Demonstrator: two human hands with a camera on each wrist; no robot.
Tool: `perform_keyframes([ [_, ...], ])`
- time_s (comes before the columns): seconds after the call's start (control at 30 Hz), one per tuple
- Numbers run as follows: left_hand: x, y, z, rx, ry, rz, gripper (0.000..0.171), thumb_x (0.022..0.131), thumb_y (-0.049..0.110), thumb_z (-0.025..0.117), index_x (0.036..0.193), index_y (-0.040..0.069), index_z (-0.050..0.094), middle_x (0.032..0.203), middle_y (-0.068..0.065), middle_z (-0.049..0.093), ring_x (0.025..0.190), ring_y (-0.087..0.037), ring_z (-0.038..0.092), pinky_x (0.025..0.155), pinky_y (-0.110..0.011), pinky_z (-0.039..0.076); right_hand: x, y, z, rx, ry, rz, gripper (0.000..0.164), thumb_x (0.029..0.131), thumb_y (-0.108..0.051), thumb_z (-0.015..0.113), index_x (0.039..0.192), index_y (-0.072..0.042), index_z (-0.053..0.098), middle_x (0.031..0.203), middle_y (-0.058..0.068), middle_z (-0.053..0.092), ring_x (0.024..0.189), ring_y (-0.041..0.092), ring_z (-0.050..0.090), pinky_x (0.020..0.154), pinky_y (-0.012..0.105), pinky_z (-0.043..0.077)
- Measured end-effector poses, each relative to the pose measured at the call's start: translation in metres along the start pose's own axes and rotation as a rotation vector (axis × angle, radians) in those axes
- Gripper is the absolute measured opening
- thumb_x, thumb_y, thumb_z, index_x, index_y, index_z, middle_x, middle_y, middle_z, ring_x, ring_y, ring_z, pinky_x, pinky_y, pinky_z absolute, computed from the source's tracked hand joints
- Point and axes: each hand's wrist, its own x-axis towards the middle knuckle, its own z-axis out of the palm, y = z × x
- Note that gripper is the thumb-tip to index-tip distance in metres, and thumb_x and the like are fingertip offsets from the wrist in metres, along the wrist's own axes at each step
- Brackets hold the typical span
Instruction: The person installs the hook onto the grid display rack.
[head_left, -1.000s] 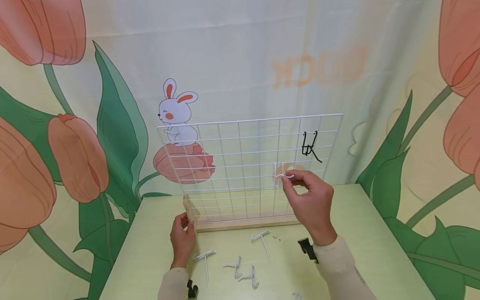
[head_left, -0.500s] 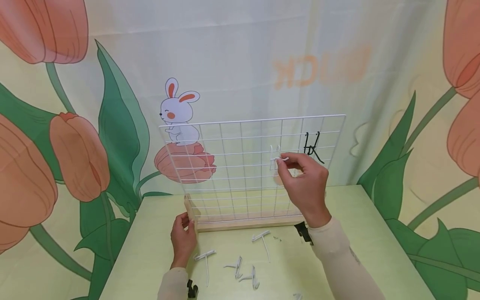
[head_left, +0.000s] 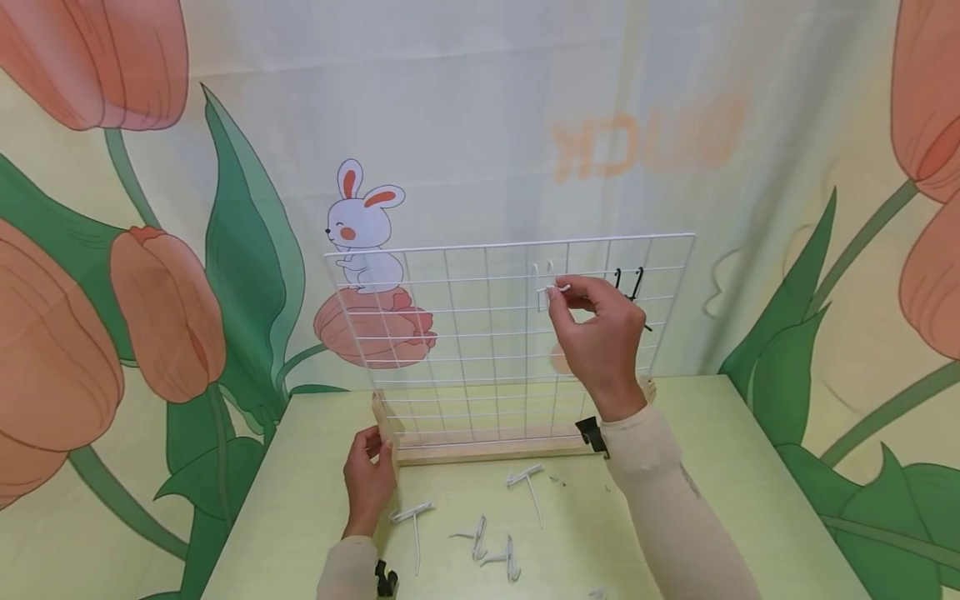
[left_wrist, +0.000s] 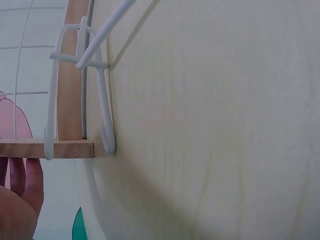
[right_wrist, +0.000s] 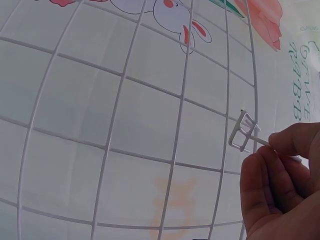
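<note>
Lower middle of the head view: the loose hooks, white, lie on the table, unplaced and unchanged over the last second. Lower left: my left grip keeps its place at the left end of the wooden stand, fingers against the wood; the left wrist view hides their tips, so I cannot tell how far this grip closes.

Right of centre: my right grip has risen in front of the grid, carrying the held hook from about mid-height to the grid's upper part. The prongs now stand near the second wire from the top; I judge the hook is being fitted there rather than merely carried. This grip is nearly closed, thumb and fingertips pinching the thin stem, with the hook's frame clear of my fingers on the grid side. Whether the prongs touch the wire cannot be made out.

Beyond: the grid, upright, bearing the black hook at its upper right, partly hidden behind my right grip. Farthest: the printed curtain, across the upper frame.
</note>
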Motion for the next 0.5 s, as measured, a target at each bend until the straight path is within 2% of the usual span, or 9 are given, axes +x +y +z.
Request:
perform_keyframes([
  [0.1, -0.001, 0.001, 0.000, -0.001, -0.012, -0.018, 0.031, 0.107, 0.014, 0.063, 0.138, 0.010, 0.058, 0.131, -0.014, 0.068, 0.123, -0.033, 0.067, 0.101, -0.052, 0.060, 0.002, 0.002, 0.002, -0.006, 0.003, 0.010, 0.012, 0.095, -0.009, 0.077, 0.102, -0.001, 0.081, 0.098, 0.013, 0.081, 0.079, 0.028, 0.078, 0.076, 0.046, 0.064],
  [0.5, -0.003, 0.005, 0.001, 0.016, 0.014, 0.007, 0.032, 0.107, 0.013, 0.063, 0.138, 0.007, 0.058, 0.131, -0.017, 0.068, 0.122, -0.037, 0.068, 0.100, -0.055, 0.059, 0.001, 0.013, 0.005, -0.058, -0.021, -0.029, 0.014, 0.094, -0.011, 0.079, 0.100, 0.000, 0.082, 0.096, 0.017, 0.080, 0.080, 0.031, 0.076, 0.076, 0.046, 0.063],
])
